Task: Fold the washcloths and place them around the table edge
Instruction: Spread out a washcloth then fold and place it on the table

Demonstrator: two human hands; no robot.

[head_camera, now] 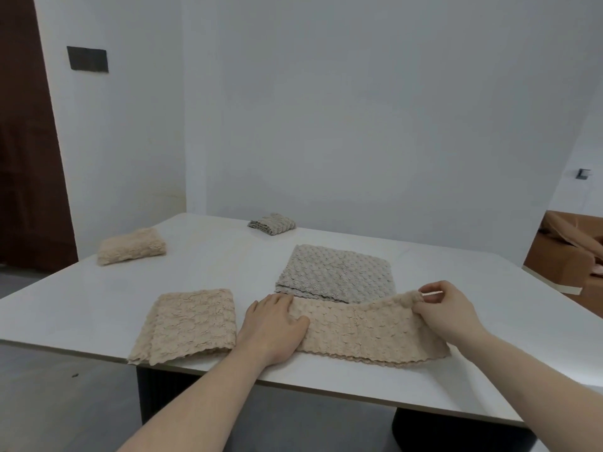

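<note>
A beige washcloth (365, 331), folded into a long strip, lies near the front edge of the white table (228, 265). My left hand (277, 324) presses flat on its left end. My right hand (447, 311) pinches its raised right end, lifting that corner off the table. A second beige washcloth (192, 324) lies folded in half to the left, its corner over the table edge. A grey washcloth (336, 272) lies flat behind the strip. A small folded beige washcloth (132, 245) sits at the left edge and a small folded grey one (271, 224) at the far edge.
A white wall stands close behind the table. A brown cardboard box (564, 252) sits on the floor to the right. A dark wooden door (26, 141) is at the left. The table's dark base (463, 429) shows below the front edge.
</note>
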